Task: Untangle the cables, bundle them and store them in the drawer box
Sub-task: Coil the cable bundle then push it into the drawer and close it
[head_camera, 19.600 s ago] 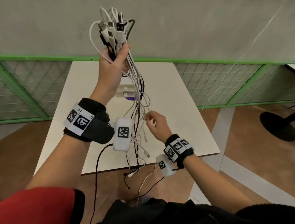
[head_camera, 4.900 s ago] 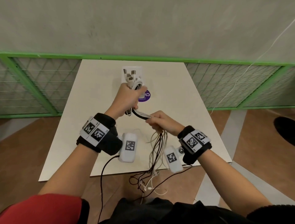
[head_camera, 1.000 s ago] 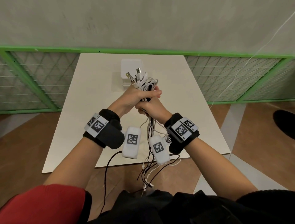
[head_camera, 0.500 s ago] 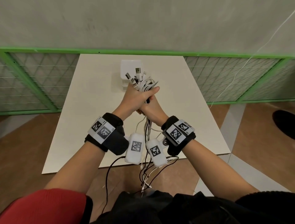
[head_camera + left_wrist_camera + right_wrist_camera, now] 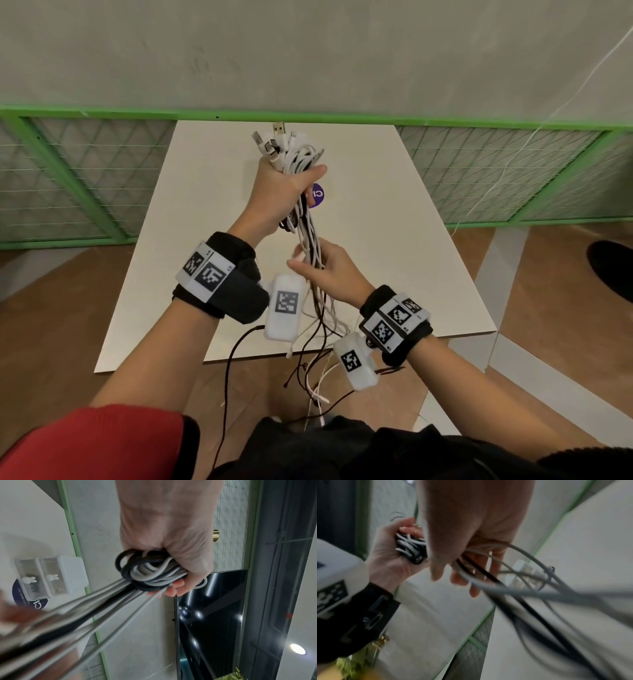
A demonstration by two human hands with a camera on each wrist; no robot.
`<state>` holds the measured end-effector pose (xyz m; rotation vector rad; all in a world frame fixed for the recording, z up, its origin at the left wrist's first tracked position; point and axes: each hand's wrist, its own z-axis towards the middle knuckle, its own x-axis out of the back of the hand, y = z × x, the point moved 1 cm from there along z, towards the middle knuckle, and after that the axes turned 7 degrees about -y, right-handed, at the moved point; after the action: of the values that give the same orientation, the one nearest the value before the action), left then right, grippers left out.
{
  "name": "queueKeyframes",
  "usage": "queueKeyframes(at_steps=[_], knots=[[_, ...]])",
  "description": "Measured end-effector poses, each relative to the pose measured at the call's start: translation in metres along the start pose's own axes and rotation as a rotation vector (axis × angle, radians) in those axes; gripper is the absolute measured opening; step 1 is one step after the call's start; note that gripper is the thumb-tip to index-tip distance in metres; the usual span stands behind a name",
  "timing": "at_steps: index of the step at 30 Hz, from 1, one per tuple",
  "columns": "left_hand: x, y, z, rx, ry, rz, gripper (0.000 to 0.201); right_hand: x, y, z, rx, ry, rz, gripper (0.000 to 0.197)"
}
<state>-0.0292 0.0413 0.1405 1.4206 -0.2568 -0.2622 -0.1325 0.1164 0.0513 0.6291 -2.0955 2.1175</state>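
My left hand (image 5: 281, 192) is raised over the table and grips a looped bundle of white and black cables (image 5: 296, 156), with the USB plugs sticking up out of the fist. The left wrist view shows the coils (image 5: 150, 573) packed in that fist (image 5: 171, 534). Lower down, my right hand (image 5: 329, 270) curls loosely round the hanging strands (image 5: 317, 308), which trail past the table's front edge. In the blurred right wrist view the strands (image 5: 505, 589) run across its fingers (image 5: 471, 534). The white drawer box (image 5: 68, 573) sits on the table, hidden behind my left hand in the head view.
The white table (image 5: 205, 205) carries a purple round sticker (image 5: 317, 195) beside the box. A green mesh fence (image 5: 85, 171) lines the far side. Loose cable ends (image 5: 318, 387) dangle over the wooden floor near my body.
My right hand has left the left fist and dropped down along the hanging strands. The left hand has lifted the coiled bundle higher, and now covers the box in the head view.
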Motion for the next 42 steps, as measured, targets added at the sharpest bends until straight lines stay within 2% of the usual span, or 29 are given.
queueKeyframes(at_steps=[2,3,5,6,9,13,16,18,21,23,25,28,30,31,32,35,39,42], knots=[[-0.006,-0.004,-0.004,0.024,0.015,0.011,0.027,0.007,-0.01,0.004,0.028,0.01,0.01,0.043],[-0.008,-0.006,-0.005,0.035,0.023,0.005,0.023,0.007,-0.015,0.007,0.047,0.027,0.019,0.042],[-0.008,-0.008,-0.007,0.053,0.009,0.006,0.022,0.004,-0.02,0.01,0.076,0.018,0.025,0.011],[-0.007,-0.008,-0.007,0.066,-0.008,0.012,0.026,0.003,-0.021,0.01,0.05,-0.004,0.057,0.011],[0.003,-0.011,-0.007,0.13,-0.011,-0.004,0.027,0.009,-0.022,0.008,-0.074,-0.128,0.064,0.037],[0.012,-0.018,-0.011,0.225,-0.029,0.01,0.022,0.027,-0.028,0.014,-0.211,-0.33,-0.043,0.044],[0.012,-0.017,-0.018,0.282,-0.172,0.167,0.024,0.037,-0.032,0.019,-0.284,-0.329,-0.169,0.036],[0.014,-0.012,-0.022,0.299,-0.246,0.287,0.026,0.039,-0.036,0.021,-0.308,-0.28,-0.166,0.014],[0.014,-0.004,-0.028,0.33,-0.389,0.333,0.022,0.041,-0.046,0.025,-0.294,-0.223,-0.144,0.026],[0.009,-0.003,-0.032,0.348,-0.472,0.45,0.027,0.043,-0.053,0.026,-0.245,-0.261,-0.153,0.021],[0.003,-0.006,-0.034,0.35,-0.451,0.587,0.026,0.047,-0.053,0.027,-0.275,-0.282,-0.158,0.026],[-0.004,-0.007,-0.035,0.287,-0.364,0.718,0.03,0.051,-0.048,0.028,-0.285,-0.309,-0.196,0.056],[-0.006,-0.01,-0.036,0.207,-0.361,0.777,0.04,0.05,-0.046,0.029,-0.27,-0.345,-0.292,0.076],[-0.006,-0.01,-0.037,0.186,-0.368,0.805,0.047,0.049,-0.046,0.03,-0.268,-0.353,-0.33,0.08],[-0.006,-0.011,-0.037,0.185,-0.381,0.813,0.05,0.048,-0.045,0.031,-0.265,-0.353,-0.356,0.08],[-0.004,-0.017,-0.035,0.243,-0.454,0.774,0.035,0.047,-0.047,0.035,-0.285,-0.388,-0.413,0.07],[-0.005,-0.029,-0.035,0.252,-0.426,0.739,0.025,0.046,-0.049,0.038,-0.324,-0.459,-0.474,0.048],[-0.007,-0.032,-0.035,0.239,-0.325,0.757,0.012,0.044,-0.05,0.04,-0.32,-0.41,-0.498,0.062]])
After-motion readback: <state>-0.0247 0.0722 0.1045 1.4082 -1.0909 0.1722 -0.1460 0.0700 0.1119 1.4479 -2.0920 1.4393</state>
